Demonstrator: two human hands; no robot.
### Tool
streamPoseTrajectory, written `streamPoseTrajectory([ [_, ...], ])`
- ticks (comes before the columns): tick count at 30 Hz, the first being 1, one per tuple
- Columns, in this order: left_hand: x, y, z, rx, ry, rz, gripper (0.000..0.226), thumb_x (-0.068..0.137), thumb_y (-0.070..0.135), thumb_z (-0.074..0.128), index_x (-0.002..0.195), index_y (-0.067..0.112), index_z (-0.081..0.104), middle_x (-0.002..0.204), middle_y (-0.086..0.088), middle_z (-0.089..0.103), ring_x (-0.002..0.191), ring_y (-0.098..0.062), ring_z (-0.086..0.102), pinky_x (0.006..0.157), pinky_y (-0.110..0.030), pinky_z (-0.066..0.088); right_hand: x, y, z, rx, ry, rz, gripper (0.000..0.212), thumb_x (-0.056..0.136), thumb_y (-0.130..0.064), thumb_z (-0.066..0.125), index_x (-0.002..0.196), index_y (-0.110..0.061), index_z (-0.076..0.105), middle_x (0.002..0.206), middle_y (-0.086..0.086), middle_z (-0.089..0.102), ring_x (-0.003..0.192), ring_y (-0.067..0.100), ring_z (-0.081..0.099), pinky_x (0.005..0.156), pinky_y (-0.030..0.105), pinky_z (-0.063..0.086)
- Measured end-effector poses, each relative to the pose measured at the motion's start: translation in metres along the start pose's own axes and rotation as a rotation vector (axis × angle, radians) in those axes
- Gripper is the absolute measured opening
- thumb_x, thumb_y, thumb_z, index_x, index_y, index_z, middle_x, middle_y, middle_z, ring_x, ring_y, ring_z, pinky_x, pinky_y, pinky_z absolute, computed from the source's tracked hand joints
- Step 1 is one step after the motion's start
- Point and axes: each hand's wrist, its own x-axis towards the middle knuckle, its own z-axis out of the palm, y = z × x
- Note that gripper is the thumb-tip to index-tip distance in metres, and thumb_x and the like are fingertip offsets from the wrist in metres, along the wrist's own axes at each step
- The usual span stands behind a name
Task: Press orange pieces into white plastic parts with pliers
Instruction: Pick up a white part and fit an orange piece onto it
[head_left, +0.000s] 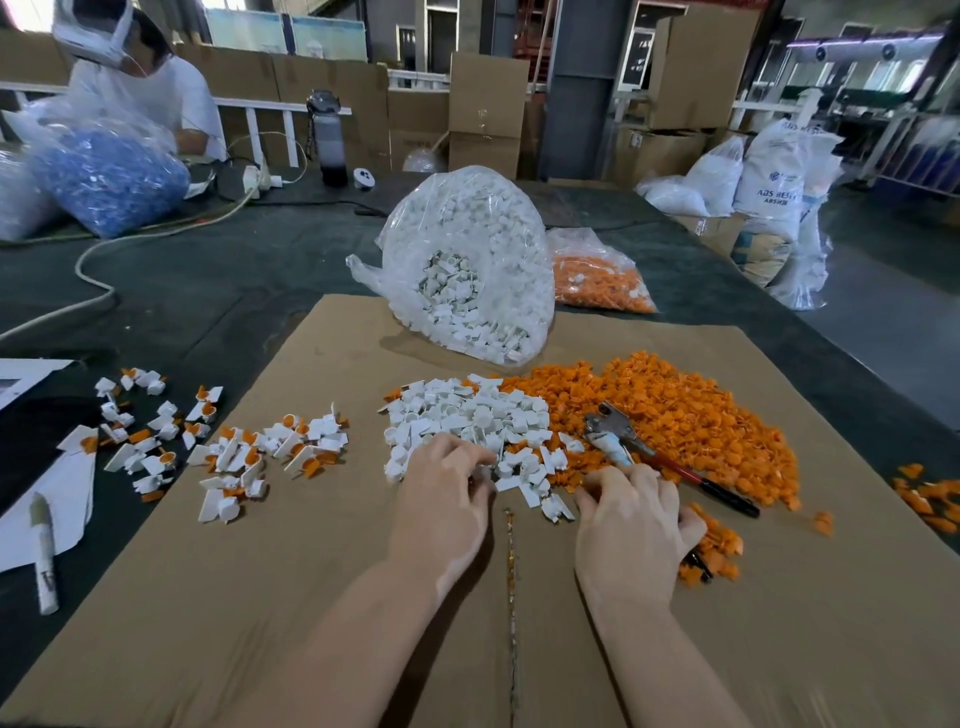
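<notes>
A pile of loose white plastic parts lies mid-cardboard, with a big heap of orange pieces to its right. My left hand rests at the near edge of the white pile, fingers curled onto a white part. My right hand is at the near edge of the orange heap, fingers bent down among the pieces; what it grips is hidden. The pliers, with red and black handles, lie on the orange heap just beyond my right hand. Assembled white-and-orange parts lie to the left.
The cardboard sheet covers the dark table. A clear bag of white parts and a bag of orange pieces stand behind. A marker on white paper lies at left. Another person sits far left by a blue-filled bag.
</notes>
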Motion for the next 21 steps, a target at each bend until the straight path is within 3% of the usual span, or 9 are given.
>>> streamPoseTrajectory([
  [2, 0.001, 0.000, 0.003, 0.014, -0.025, -0.027, 0.025, 0.086, 0.018, 0.065, 0.111, 0.021, 0.065, 0.098, 0.010, 0.041, 0.098, -0.008, 0.045, 0.073, -0.009, 0.027, 0.000, 0.000, 0.000, 0.010, 0.010, 0.001, 0.025, 0.097, -0.033, 0.042, 0.115, -0.029, 0.059, 0.123, -0.007, 0.050, 0.115, 0.017, 0.038, 0.090, 0.035, 0.013],
  [10, -0.001, -0.003, 0.001, -0.073, -0.078, -0.026, 0.016, 0.083, 0.021, 0.069, 0.099, 0.018, 0.067, 0.097, 0.011, 0.039, 0.079, 0.009, 0.044, 0.071, 0.004, 0.030, 0.002, -0.005, 0.005, 0.109, 0.143, -0.024, 0.034, 0.091, -0.010, 0.056, 0.119, -0.029, 0.063, 0.105, 0.004, 0.057, 0.099, 0.026, 0.046, 0.084, 0.040, 0.021],
  [13, -0.002, -0.001, 0.000, -0.091, -0.103, 0.003, 0.018, 0.086, 0.027, 0.066, 0.101, 0.017, 0.068, 0.098, 0.011, 0.041, 0.083, 0.001, 0.046, 0.072, 0.001, 0.030, 0.005, -0.007, 0.007, 0.092, 0.153, -0.069, 0.038, 0.083, -0.007, 0.067, 0.114, -0.029, 0.066, 0.097, 0.007, 0.058, 0.091, 0.029, 0.048, 0.081, 0.043, 0.024],
  [15, -0.002, -0.001, -0.001, -0.102, -0.079, 0.007, 0.020, 0.090, 0.028, 0.059, 0.105, 0.017, 0.068, 0.097, 0.013, 0.041, 0.086, 0.000, 0.044, 0.072, 0.003, 0.028, 0.007, -0.007, 0.008, 0.108, 0.195, -0.077, 0.034, 0.075, -0.002, 0.074, 0.102, -0.022, 0.072, 0.090, 0.009, 0.060, 0.085, 0.032, 0.051, 0.080, 0.044, 0.025],
  [19, -0.002, -0.003, 0.000, -0.086, -0.074, -0.006, 0.023, 0.091, 0.027, 0.058, 0.109, 0.015, 0.066, 0.097, 0.012, 0.041, 0.087, -0.001, 0.041, 0.073, 0.002, 0.025, 0.012, -0.003, 0.011, 0.128, 0.213, -0.071, 0.007, 0.082, -0.012, 0.069, 0.088, -0.013, 0.073, 0.091, 0.009, 0.063, 0.090, 0.032, 0.052, 0.083, 0.043, 0.021],
  [21, -0.002, -0.003, 0.001, -0.074, -0.091, -0.014, 0.025, 0.089, 0.029, 0.060, 0.110, 0.014, 0.066, 0.099, 0.011, 0.040, 0.089, -0.002, 0.041, 0.075, -0.001, 0.024, 0.012, -0.003, 0.012, 0.123, 0.214, -0.063, 0.004, 0.083, -0.013, 0.068, 0.084, -0.011, 0.072, 0.088, 0.008, 0.063, 0.089, 0.031, 0.053, 0.084, 0.043, 0.021],
])
